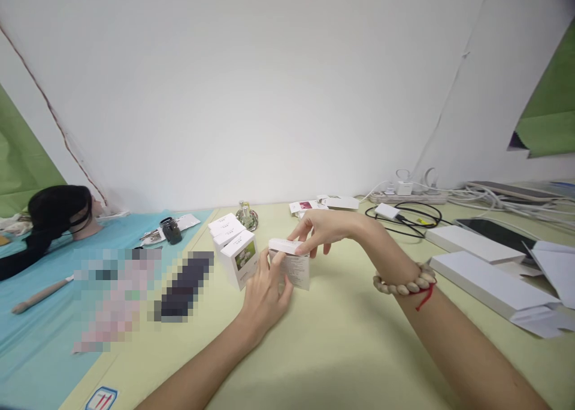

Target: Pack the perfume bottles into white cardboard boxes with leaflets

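Observation:
Both my hands hold a small white box (294,265) just above the pale yellow table (341,350). My left hand (265,293) grips the box's side from the left, fingers wrapped on it. My right hand (321,230) comes from above and pinches the box's top flap. A bead bracelet with a red string (406,285) circles my right wrist. Just left of the held box stand three more white boxes (233,242) in a row, the nearest one with a flower picture.
A glass perfume bottle (247,215) stands behind the boxes. A dark jar (171,230) and a mannequin head (58,215) rest on a blue sheet at left. Flat white cartons (485,281), a tablet (498,233), a power strip (406,196) and cables lie at right.

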Tool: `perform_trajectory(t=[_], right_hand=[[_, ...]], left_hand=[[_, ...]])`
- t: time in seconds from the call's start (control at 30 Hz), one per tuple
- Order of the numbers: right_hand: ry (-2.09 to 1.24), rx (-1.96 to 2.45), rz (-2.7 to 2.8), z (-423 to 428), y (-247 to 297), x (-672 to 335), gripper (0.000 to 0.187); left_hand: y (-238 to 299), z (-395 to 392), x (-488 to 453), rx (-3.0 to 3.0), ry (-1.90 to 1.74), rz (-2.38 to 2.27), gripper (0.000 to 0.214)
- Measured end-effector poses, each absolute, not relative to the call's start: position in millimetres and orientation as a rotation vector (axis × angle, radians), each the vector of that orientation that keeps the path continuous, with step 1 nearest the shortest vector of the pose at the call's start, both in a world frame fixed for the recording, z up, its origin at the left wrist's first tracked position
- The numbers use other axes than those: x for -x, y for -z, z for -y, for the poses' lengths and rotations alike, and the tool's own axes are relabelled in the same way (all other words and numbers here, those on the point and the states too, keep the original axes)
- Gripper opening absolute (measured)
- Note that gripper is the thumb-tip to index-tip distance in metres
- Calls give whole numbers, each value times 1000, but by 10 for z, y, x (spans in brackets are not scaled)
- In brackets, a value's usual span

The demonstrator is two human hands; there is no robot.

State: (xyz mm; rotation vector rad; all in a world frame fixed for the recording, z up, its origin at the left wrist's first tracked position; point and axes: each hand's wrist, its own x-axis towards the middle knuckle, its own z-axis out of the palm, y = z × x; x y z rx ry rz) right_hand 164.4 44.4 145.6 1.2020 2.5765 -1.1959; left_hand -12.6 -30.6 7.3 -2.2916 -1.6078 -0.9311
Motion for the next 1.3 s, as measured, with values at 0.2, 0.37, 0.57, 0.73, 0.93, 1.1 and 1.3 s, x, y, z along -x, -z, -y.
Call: perform_trajectory(t=[0.2, 0.37, 0.57, 0.73, 0.93, 1.1, 1.3], right_hand=[[1178, -1207, -2586, -446, -1454, -1644, 62], [1175, -1182, -2593, -454, -1461, -1641, 54], [1169, -1195, -2591, -470, -1442, -1635, 59], [1253, -1110, -2542, -549, -1369, -1640, 65], [1263, -1162, -2517, -560, -1342, -1636, 75], [1264, -1295, -2349, -434, -1344, -1568, 100], [1293, -1220, -2280, -323, -1348, -1483, 126]], left_hand=[[-109, 303, 128, 2349, 929, 1614, 43], [-148, 320, 128, 2354, 960, 1614, 42], [-76, 298, 125, 2341, 1012, 1581, 48], [-91, 277, 146, 2342, 1030, 1638, 61], [-165, 287, 140, 2508, 1123, 1689, 52], [-177, 299, 140, 2533, 1312, 1690, 50], [-126, 311, 142, 2439, 1301, 1776, 71]])
